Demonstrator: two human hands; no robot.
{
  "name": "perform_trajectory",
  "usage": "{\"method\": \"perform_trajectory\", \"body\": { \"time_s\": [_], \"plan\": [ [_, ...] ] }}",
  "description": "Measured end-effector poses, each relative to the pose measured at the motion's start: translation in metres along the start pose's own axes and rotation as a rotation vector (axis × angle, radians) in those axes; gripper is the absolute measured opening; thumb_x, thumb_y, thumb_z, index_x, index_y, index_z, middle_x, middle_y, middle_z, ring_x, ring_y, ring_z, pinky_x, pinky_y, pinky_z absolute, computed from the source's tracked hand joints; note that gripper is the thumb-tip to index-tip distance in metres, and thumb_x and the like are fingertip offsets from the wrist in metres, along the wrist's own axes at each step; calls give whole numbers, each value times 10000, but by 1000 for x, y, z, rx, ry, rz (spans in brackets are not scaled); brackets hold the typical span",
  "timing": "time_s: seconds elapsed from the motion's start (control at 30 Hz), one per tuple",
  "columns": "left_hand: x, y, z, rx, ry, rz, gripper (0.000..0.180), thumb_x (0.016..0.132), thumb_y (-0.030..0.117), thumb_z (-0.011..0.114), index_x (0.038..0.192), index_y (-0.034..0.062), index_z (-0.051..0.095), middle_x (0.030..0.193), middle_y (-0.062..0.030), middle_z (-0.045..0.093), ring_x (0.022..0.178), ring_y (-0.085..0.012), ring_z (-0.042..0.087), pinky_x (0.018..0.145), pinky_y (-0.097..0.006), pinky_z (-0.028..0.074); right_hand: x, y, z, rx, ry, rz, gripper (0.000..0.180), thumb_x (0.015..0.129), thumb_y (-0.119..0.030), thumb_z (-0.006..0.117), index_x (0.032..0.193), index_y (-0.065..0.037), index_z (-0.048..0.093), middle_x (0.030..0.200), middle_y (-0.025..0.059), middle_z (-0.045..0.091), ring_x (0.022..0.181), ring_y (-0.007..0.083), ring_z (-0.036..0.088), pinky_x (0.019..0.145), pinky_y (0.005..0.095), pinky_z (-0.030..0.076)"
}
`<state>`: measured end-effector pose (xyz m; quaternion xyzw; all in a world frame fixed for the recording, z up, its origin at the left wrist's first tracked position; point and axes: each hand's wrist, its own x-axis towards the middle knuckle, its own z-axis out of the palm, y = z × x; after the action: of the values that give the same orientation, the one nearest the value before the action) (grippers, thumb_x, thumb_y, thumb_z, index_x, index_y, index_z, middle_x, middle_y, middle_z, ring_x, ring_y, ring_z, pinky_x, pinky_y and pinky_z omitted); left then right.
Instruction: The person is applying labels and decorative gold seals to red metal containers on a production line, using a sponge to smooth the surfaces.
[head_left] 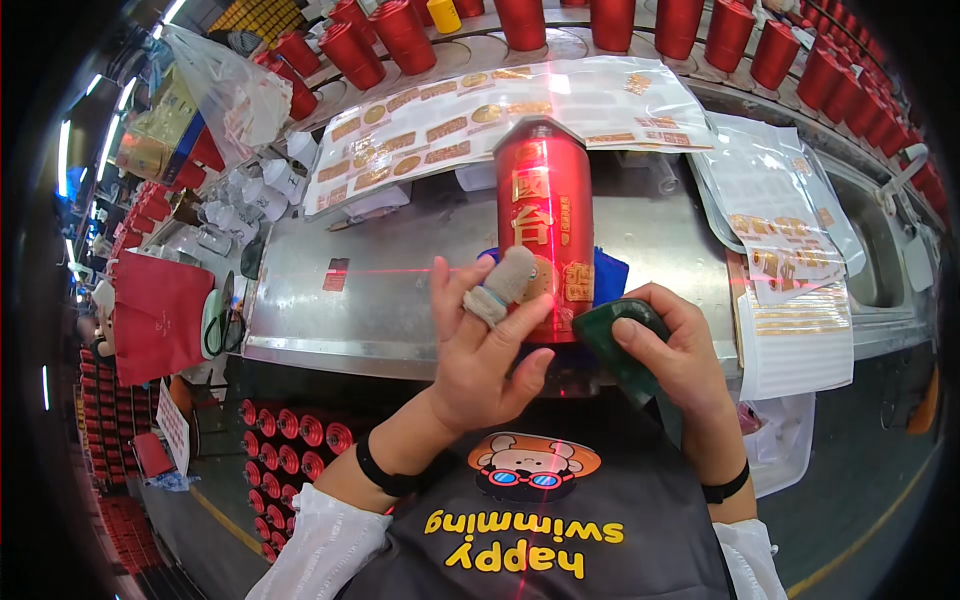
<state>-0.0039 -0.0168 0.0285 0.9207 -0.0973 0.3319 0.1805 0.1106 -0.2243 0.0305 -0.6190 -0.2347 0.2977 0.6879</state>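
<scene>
Red and glossy, a tall bottle (545, 225) with gold markings stood upright at the near edge of a steel worktable (400, 280), on a blue pad (605, 272) that showed behind it. The person's left hand (485, 345) lay against the bottle's lower left side with fingers spread rather than closed around it; one finger wore a grey cloth wrap (503, 285), and its tip touched a gold label low on the bottle. The right hand (675, 350) was clenched around a dark green pad-like tool (620, 345), held against the bottle's lower right side. A thin red laser line ran across the table and over the bottle.

Sheets of gold stickers (470, 115) lay on the table behind the bottle, and more sticker sheets (790, 250) sat to the right. Rows of matching red bottles (660, 25) stood along the far edge. A red paper bag (155, 310) hung at the left, and further red bottles (300, 430) lay stacked below the table.
</scene>
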Motion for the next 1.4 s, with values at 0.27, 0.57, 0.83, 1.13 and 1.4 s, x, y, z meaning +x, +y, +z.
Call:
{"method": "perform_trajectory", "body": {
  "time_s": [0.27,0.57,0.83,1.13,1.4],
  "plan": [
    [3,8,8,52,-19,116,395,816,239,656,1177,81,693,1369,-178,542,1326,-373,389,1165,-599,110,0,-1,1,60,-22,1,193,913,-140,670,1030,5,619,845,22,668,737,56,608,642,214,496],
    [-1,5,6,-20,-24,115,405,849,259,642,1192,45,664,1371,-194,536,1313,-384,404,1162,-603,124,-3,4,-6,55,-2,46,201,903,-149,685,1014,1,612,849,7,642,761,49,583,667,209,486],
    [-4,-2,6,132,-34,181,385,846,262,644,1192,99,686,1312,-128,586,1305,-361,413,1153,-637,117,-3,5,-7,66,4,60,200,908,-154,682,1011,-2,604,843,7,642,758,51,587,659,213,487],
    [-4,-11,6,-74,45,217,409,794,194,684,1190,104,632,1242,-110,618,1258,-333,467,1144,-659,117,-6,8,-6,25,162,-53,171,889,-121,694,1001,-8,632,833,18,640,753,97,596,644,244,486],
    [-10,-23,11,-40,108,160,567,722,131,741,1262,118,570,1165,-63,675,1248,-284,487,1140,-661,113,16,-17,4,-956,9,-996,315,595,-97,710,906,-142,690,844,-13,545,763,169,505,773,367,377]
  ]
}}
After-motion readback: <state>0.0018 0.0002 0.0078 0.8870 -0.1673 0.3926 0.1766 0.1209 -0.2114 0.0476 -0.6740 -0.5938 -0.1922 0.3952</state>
